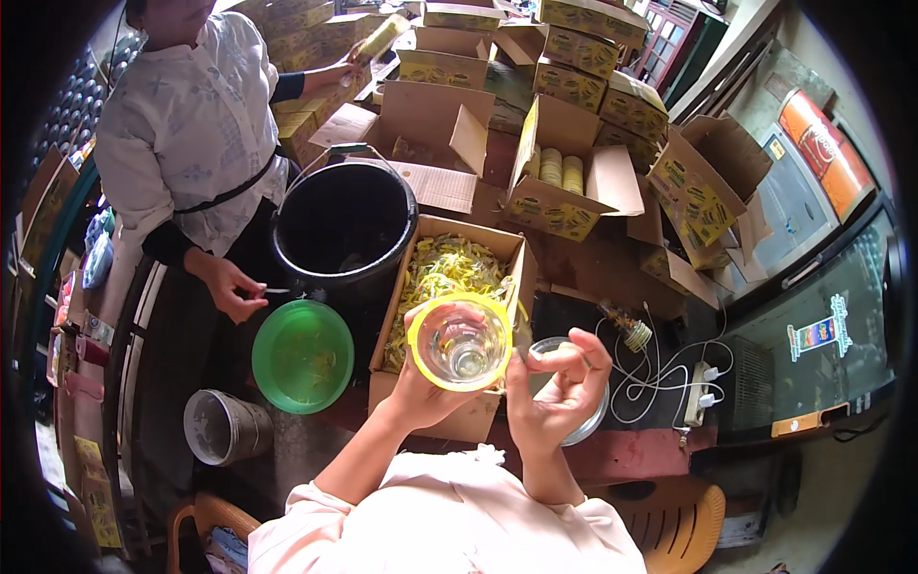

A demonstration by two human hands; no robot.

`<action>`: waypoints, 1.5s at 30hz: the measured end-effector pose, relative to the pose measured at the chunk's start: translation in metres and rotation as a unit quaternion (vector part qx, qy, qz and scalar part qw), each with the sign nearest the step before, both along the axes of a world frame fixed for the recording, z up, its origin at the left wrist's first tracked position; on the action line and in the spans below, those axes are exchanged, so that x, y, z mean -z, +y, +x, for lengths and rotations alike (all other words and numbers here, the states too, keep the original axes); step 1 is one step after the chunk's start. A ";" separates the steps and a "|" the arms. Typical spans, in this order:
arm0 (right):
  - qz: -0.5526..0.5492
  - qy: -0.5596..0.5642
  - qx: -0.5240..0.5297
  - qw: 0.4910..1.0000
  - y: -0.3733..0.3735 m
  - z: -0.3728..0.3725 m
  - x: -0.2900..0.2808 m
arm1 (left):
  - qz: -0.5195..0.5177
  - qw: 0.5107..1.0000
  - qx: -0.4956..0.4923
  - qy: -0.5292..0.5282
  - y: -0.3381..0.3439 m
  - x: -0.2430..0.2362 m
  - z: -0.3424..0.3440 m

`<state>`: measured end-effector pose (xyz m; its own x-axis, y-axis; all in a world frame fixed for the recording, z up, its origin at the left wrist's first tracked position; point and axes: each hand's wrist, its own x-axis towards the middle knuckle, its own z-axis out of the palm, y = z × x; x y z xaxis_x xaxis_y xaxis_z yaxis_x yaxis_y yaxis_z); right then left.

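Observation:
My left hand is wrapped round a clear cup with a yellow rim, its round mouth tilted up toward me. Beside the rim on the right is my right hand, fingers bent, with the thumb and index fingertips close together; anything pinched there is too small to make out. Partly behind that hand stands a clear round container. Beyond the cup, a cardboard box holds a heap of yellow and whitish strips.
A green basin, a black bucket and a grey pail stand at left. A co-worker holds a cylindrical package and a thin pale item. Open cartons fill the far side. White cables and a power strip lie right.

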<state>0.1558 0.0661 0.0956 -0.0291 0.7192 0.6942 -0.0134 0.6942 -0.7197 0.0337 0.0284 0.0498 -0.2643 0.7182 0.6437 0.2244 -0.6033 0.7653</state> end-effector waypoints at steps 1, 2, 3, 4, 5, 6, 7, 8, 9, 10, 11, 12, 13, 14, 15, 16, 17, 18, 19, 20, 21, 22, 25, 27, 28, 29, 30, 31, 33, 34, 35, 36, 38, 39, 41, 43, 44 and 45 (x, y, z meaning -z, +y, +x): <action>-0.001 0.000 0.000 1.000 -0.001 -0.001 -0.002 | -0.003 1.000 0.000 0.001 -0.002 -0.001 -0.002; 0.002 0.002 -0.008 1.000 -0.001 -0.002 -0.004 | -0.015 1.000 0.009 -0.015 -0.004 -0.008 -0.002; 0.004 0.003 -0.015 1.000 -0.002 -0.003 -0.006 | -0.013 1.000 0.012 -0.013 -0.004 -0.010 -0.004; 0.011 0.008 -0.021 1.000 -0.004 -0.004 -0.006 | -0.019 1.000 0.008 0.012 -0.005 -0.010 -0.006; 0.013 0.009 -0.016 1.000 -0.005 -0.004 -0.007 | -0.025 0.999 0.005 0.036 -0.006 -0.011 -0.008; 0.018 0.005 -0.009 1.000 -0.006 -0.005 -0.008 | -0.024 0.999 0.010 0.037 -0.007 -0.014 -0.011; 0.024 0.001 0.000 1.000 -0.008 -0.004 -0.009 | -0.024 0.997 0.013 0.078 -0.009 -0.019 -0.013; 0.025 0.000 0.007 1.000 -0.010 -0.003 -0.010 | -0.023 0.992 0.015 0.119 -0.010 -0.021 -0.014; 0.015 -0.002 0.012 1.000 -0.013 -0.002 -0.010 | -0.021 0.992 0.023 0.119 -0.010 -0.020 -0.014; 0.004 -0.005 0.018 1.000 -0.015 -0.001 -0.011 | -0.010 0.994 0.043 0.105 -0.011 -0.018 -0.013; 0.006 -0.005 0.026 1.000 -0.017 0.002 -0.011 | 0.001 0.994 0.063 0.089 -0.011 -0.017 -0.012; -0.010 -0.003 0.003 1.000 -0.018 0.004 -0.012 | 0.007 0.994 0.081 0.070 -0.011 -0.017 -0.011; -0.026 -0.001 -0.019 0.999 -0.019 0.008 -0.013 | 0.009 0.994 0.088 0.070 -0.012 -0.018 -0.012; -0.035 0.008 -0.039 0.999 -0.020 0.010 -0.015 | 0.004 0.990 0.056 0.133 -0.014 -0.020 -0.014; -0.034 0.009 -0.033 0.999 -0.021 0.011 -0.015 | 0.001 0.980 0.022 0.195 -0.015 -0.021 -0.016; -0.035 -0.001 -0.027 0.999 -0.022 0.012 -0.015 | 0.002 0.980 0.028 0.196 -0.014 -0.018 -0.016; -0.037 -0.012 -0.023 0.999 -0.024 0.013 -0.016 | -0.014 0.988 0.055 0.146 -0.015 -0.012 -0.015; -0.037 -0.013 -0.021 0.999 -0.024 0.012 -0.017 | -0.031 0.992 0.081 0.095 -0.016 -0.010 -0.014; -0.034 -0.011 -0.022 0.999 -0.024 0.011 -0.019 | -0.031 0.992 0.082 0.094 -0.018 -0.010 -0.016; -0.032 -0.011 -0.022 0.999 -0.024 0.012 -0.020 | -0.022 0.989 0.075 0.128 -0.020 -0.012 -0.017; -0.032 -0.015 -0.021 0.999 -0.024 0.014 -0.019 | -0.014 0.984 0.066 0.163 -0.021 -0.012 -0.017; -0.030 -0.022 -0.030 0.999 -0.024 0.016 -0.018 | -0.013 0.985 0.066 0.159 -0.021 -0.008 -0.016; -0.038 -0.032 -0.055 0.997 -0.025 0.019 -0.018 | -0.036 0.990 0.104 0.087 -0.025 -0.004 -0.017; -0.048 -0.035 -0.068 0.996 -0.025 0.020 -0.018 | 0.007 0.987 0.094 0.127 -0.024 -0.006 -0.021; -0.049 -0.041 -0.068 0.996 -0.025 0.020 -0.018 | 0.007 0.988 0.090 0.127 -0.025 -0.006 -0.021; -0.049 -0.040 -0.068 0.996 -0.025 0.019 -0.019 | 0.006 0.987 0.097 0.130 -0.025 -0.009 -0.023; -0.048 -0.034 -0.071 0.996 -0.026 0.018 -0.021 | 0.005 0.986 0.104 0.133 -0.025 -0.012 -0.024; -0.052 -0.035 -0.072 0.995 -0.025 0.017 -0.023 | 0.005 0.985 0.102 0.139 -0.026 -0.016 -0.025; -0.063 -0.031 -0.087 0.994 -0.025 0.014 -0.023 | -0.027 0.986 0.127 0.103 -0.030 -0.019 -0.026; -0.069 -0.039 -0.087 0.993 -0.025 0.012 -0.022 | -0.031 0.990 0.115 0.072 -0.029 -0.012 -0.028; -0.069 -0.054 -0.086 0.992 -0.023 0.011 -0.023 | -0.031 0.990 0.115 0.072 -0.028 -0.012 -0.027; -0.069 -0.054 -0.085 0.993 -0.022 0.010 -0.023 | -0.023 0.991 0.109 0.076 -0.027 -0.013 -0.028; -0.051 -0.082 -0.074 0.993 -0.020 0.007 -0.021 | -0.015 0.991 0.104 0.081 -0.024 -0.014 -0.029; -0.051 -0.082 -0.073 0.993 -0.019 0.007 -0.022 | -0.012 0.991 0.083 0.104 -0.022 -0.014 -0.029; -0.080 -0.081 -0.072 0.991 -0.017 0.005 -0.024 | -0.010 0.990 0.062 0.129 -0.018 -0.012 -0.032; -0.080 -0.081 -0.068 0.991 -0.015 0.002 -0.026 | -0.032 0.990 0.061 0.127 -0.016 -0.008 -0.035; -0.079 -0.086 -0.063 0.991 -0.014 0.001 -0.025 | -0.032 0.989 0.064 0.126 -0.013 -0.007 -0.035; -0.080 -0.088 -0.059 0.991 -0.012 0.001 -0.024 | -0.021 0.989 0.042 0.141 -0.010 -0.007 -0.036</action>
